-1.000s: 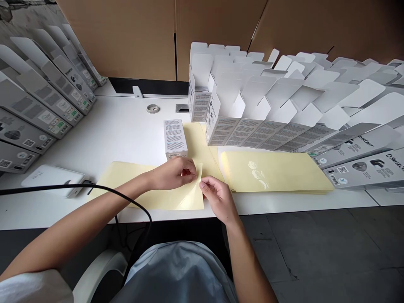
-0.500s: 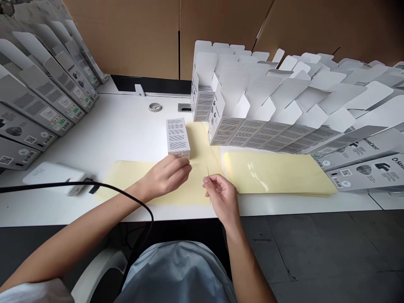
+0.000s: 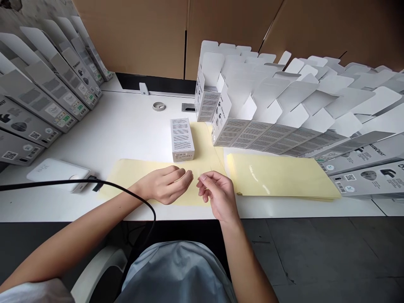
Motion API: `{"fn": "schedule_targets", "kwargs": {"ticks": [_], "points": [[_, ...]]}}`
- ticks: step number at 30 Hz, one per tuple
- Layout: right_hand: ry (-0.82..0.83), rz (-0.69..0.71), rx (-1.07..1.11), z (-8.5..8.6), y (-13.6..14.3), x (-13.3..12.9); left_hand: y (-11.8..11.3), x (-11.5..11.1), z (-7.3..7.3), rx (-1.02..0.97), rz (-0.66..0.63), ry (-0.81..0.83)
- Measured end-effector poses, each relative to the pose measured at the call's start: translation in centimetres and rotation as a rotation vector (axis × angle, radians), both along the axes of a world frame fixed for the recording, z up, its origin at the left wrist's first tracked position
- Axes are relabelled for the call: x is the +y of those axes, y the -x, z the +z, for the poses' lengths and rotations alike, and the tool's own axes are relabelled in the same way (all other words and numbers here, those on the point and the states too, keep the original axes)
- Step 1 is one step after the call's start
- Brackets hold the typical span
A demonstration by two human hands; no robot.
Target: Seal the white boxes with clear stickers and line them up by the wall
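Note:
My left hand (image 3: 168, 185) is closed, its fingers curled and the fingertips pinched together above a yellow sheet (image 3: 129, 170). Facing it, my right hand (image 3: 220, 195) is closed too, with thumb and index finger together. The fingertips of both hands nearly meet. Anything between them is too small or too clear to make out. Just beyond my left hand stands a small closed grey-white carton (image 3: 182, 139), printed with text and a barcode. To the right of my right hand lies a stack of glossy yellow sheets (image 3: 284, 174).
Rows of open-topped cartons (image 3: 249, 130) fill the right of the white table, and more cartons (image 3: 53, 88) stand at left. A white power bank (image 3: 58, 173) has a black cable (image 3: 110, 186) near my left forearm. A tape ring (image 3: 159, 106) lies at the back.
My left hand has drawn back from the small carton, towards me, uncovering its barcode end. The fingertips of my two hands have come closer together. The view has shifted slightly.

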State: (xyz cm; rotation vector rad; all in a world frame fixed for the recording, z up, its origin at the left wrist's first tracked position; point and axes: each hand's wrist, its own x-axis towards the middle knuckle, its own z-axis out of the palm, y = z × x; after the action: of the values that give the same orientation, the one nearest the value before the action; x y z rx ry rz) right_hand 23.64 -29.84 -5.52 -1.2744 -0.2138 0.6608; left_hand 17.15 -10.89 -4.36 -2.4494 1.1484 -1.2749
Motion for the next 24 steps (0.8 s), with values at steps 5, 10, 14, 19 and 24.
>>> {"fn": "schedule_targets", "kwargs": {"ticks": [5,10,14,19,24], "points": [[0.064,-0.016,-0.174,-0.3,-1.3,-0.3,-0.5,1.6,-2.0,0.171,0.167,0.281],[0.013,0.0,-0.293,0.3,-3.2,1.1,-3.4,3.7,-2.8,0.429,0.457,0.566],[-0.03,0.045,-0.228,0.7,-4.4,3.4,-4.7,4.7,-3.0,0.683,0.434,0.566],[-0.071,0.043,-0.132,0.0,-4.8,5.7,-4.8,5.0,-4.1,0.681,0.363,0.671],[-0.079,-0.014,-0.127,-1.5,-4.5,6.6,-5.2,5.2,-4.6,0.667,0.284,0.73]]}}
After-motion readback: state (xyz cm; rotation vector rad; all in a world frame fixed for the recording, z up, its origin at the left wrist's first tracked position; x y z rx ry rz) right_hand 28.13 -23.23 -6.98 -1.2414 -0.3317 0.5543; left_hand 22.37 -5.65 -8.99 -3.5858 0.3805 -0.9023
